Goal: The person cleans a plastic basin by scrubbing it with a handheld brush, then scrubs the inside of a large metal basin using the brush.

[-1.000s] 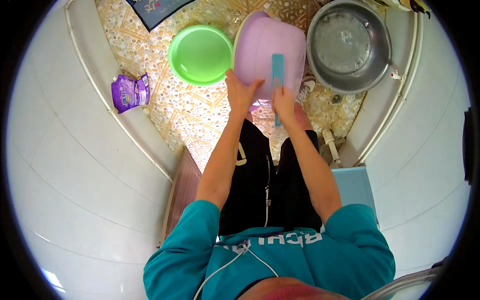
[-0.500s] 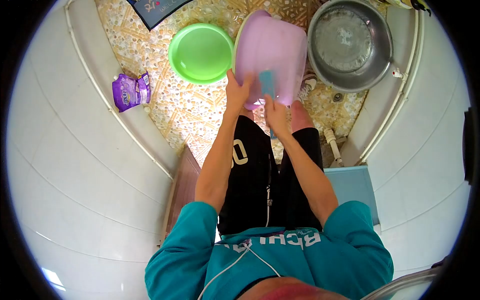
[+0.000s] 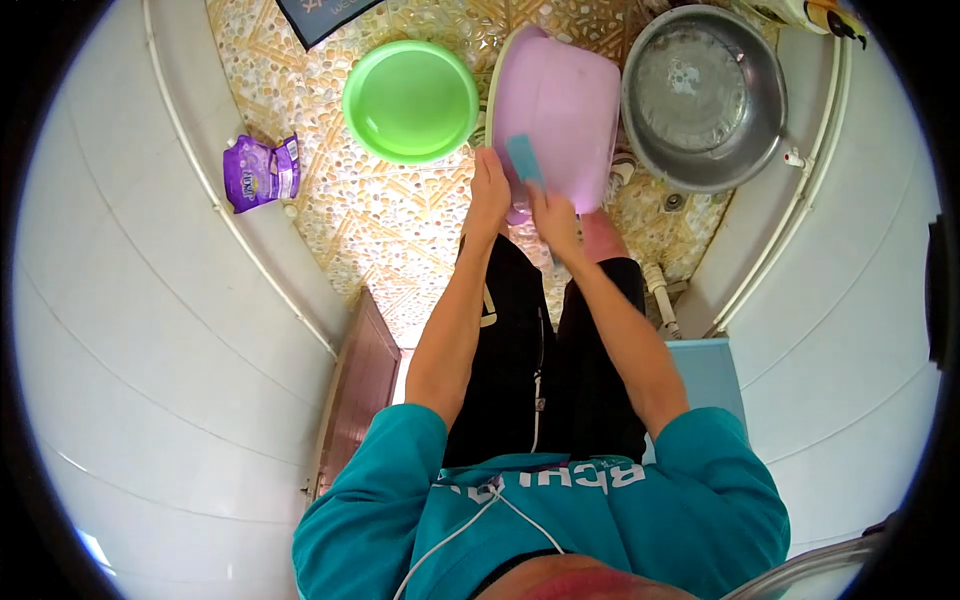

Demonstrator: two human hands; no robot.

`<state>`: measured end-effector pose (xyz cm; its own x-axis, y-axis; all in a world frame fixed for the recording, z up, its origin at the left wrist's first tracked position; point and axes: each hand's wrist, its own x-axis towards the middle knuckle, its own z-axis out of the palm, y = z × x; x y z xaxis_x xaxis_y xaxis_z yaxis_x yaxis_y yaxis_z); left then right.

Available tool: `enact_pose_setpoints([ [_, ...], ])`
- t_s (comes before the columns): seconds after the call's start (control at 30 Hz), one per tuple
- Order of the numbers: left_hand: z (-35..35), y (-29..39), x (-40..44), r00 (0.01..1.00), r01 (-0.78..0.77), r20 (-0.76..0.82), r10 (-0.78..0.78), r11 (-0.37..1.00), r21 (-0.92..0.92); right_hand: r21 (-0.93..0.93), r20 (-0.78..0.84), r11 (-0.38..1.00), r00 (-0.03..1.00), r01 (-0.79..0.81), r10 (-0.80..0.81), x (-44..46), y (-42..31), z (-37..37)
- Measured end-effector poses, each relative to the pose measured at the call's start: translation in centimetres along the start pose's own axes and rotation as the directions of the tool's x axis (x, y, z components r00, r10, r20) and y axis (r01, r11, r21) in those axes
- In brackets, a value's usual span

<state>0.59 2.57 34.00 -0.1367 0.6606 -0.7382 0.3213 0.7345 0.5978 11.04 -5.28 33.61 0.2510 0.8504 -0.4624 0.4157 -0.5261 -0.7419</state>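
Note:
A pink plastic basin point(image 3: 570, 110) is tipped on its side in front of my knees, its outer wall towards me. My left hand point(image 3: 488, 188) is closed on the rim at the basin's near left side. In my right hand point(image 3: 556, 218) is a blue brush point(image 3: 523, 160), gripped by its handle, with its flat head against or just over the basin's outer wall. The bristles are hidden from this view. Just left of the basin sits a green basin point(image 3: 410, 105) on the floor.
A large metal basin point(image 3: 690, 150) stands at the right near a floor drain point(image 3: 674, 202). By the left wall lies a purple pouch point(image 3: 258, 175). A dark mat point(image 3: 325, 15) is at the far left. Behind my left arm is a brown door point(image 3: 360, 370); a wall pipe point(image 3: 800, 160) runs along the right.
The pink basin has shifted slightly right, and my left hand has moved right with its rim. The brush head has moved a little left and tilted.

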Motion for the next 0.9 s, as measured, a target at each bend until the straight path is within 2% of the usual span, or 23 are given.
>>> enact_pose_setpoints([
  [0.03,0.1,0.5,0.1,0.999,-0.029,0.015,0.030,0.999,-0.037,0.188,0.154,0.943,0.957,-0.273,0.247,3.1,-0.9,-0.6],
  [0.07,0.2,0.8,0.4,1.000,-0.023,0.013,0.024,0.999,-0.043,0.317,0.344,0.778,0.830,-0.542,0.438,5.1,-2.3,-1.6],
  [0.1,0.1,1.0,0.7,0.999,-0.012,0.035,0.014,0.999,-0.041,0.306,0.305,0.725,0.785,-0.617,0.539,5.6,-4.9,-1.8],
  [0.13,-0.2,1.2,1.0,0.998,-0.005,0.061,0.008,0.999,-0.035,0.307,0.305,0.722,0.783,-0.619,0.542,3.5,-3.4,-0.5],
  [0.17,-0.1,1.0,1.3,0.998,-0.010,0.061,0.012,0.999,-0.038,0.242,0.121,0.901,0.932,-0.360,0.340,0.1,-0.4,1.5],
  [0.2,0.3,0.6,1.8,0.998,-0.003,0.054,0.007,0.998,-0.065,0.117,-0.044,0.990,0.996,-0.073,0.078,-2.4,1.1,2.2],
  [0.23,0.5,0.4,2.1,0.999,0.008,0.042,-0.004,0.996,-0.090,-0.032,0.312,0.902,0.853,-0.430,0.418,-4.0,-0.4,-0.7],
  [0.27,0.7,0.5,1.8,0.999,0.009,0.033,-0.006,0.996,-0.091,-0.033,0.320,0.904,0.853,-0.426,0.413,-3.6,-0.3,-0.6],
  [0.33,1.6,0.8,0.9,0.989,-0.147,-0.023,0.147,0.989,0.019,0.118,0.054,0.980,0.986,-0.162,0.157,-2.3,0.5,-0.1],
  [0.37,1.7,1.5,0.6,0.991,-0.136,0.006,0.136,0.990,-0.024,0.059,0.192,0.952,0.939,-0.301,0.285,0.8,-3.7,-2.8],
  [0.4,1.8,1.4,0.8,0.992,-0.127,0.009,0.127,0.992,-0.029,0.051,0.194,0.950,0.936,-0.308,0.293,2.6,-4.1,-2.9],
  [0.47,1.5,1.0,1.3,0.994,-0.101,0.042,0.103,0.994,-0.036,0.390,0.366,0.702,0.800,-0.596,0.476,5.1,-4.0,-2.2],
  [0.5,1.1,1.5,1.3,0.994,-0.091,0.049,0.093,0.995,-0.033,0.352,0.221,0.860,0.926,-0.370,0.307,4.0,-2.6,-1.1],
  [0.53,1.1,1.4,1.4,0.994,-0.101,0.043,0.102,0.994,-0.033,0.356,0.220,0.862,0.929,-0.360,0.297,2.1,-1.9,-0.7],
  [0.6,1.2,0.7,0.6,0.994,-0.107,0.009,0.107,0.994,-0.002,0.221,0.090,0.949,0.973,-0.226,0.211,-2.7,-1.3,-1.3],
  [0.63,0.3,3.2,-0.6,0.997,0.037,0.074,-0.038,0.999,0.019,0.223,0.089,0.949,0.974,-0.222,0.207,-3.1,-0.3,-1.4],
  [0.67,0.5,2.9,-0.5,0.997,0.036,0.074,-0.037,0.999,0.019,0.148,0.185,0.927,0.930,-0.346,0.317,-3.5,0.9,-1.8],
  [0.7,1.1,2.2,-0.5,0.999,-0.040,0.037,0.040,0.999,-0.005,0.062,0.270,0.886,0.863,-0.459,0.428,-3.9,1.6,-2.0],
  [0.73,1.4,1.5,-0.4,0.994,-0.114,0.000,0.114,0.993,-0.025,0.089,0.214,0.929,0.918,-0.360,0.335,-2.3,0.7,-2.0],
  [0.77,1.6,1.3,-0.3,0.994,-0.107,0.008,0.107,0.994,-0.024,0.107,0.152,0.960,0.959,-0.258,0.241,0.4,-0.7,-2.3],
  [0.8,1.8,1.3,-0.1,0.993,-0.118,0.023,0.119,0.992,-0.032,0.281,0.246,0.855,0.894,-0.436,0.376,3.1,-1.6,-2.5],
  [0.83,1.9,1.2,0.1,0.991,-0.132,0.032,0.133,0.991,-0.039,0.423,0.362,0.687,0.805,-0.591,0.470,5.0,-2.4,-2.6],
  [0.9,2.2,0.0,0.1,0.991,-0.131,-0.017,0.131,0.991,-0.001,0.438,0.392,0.620,0.759,-0.651,0.520,6.0,-4.3,-3.1],
])
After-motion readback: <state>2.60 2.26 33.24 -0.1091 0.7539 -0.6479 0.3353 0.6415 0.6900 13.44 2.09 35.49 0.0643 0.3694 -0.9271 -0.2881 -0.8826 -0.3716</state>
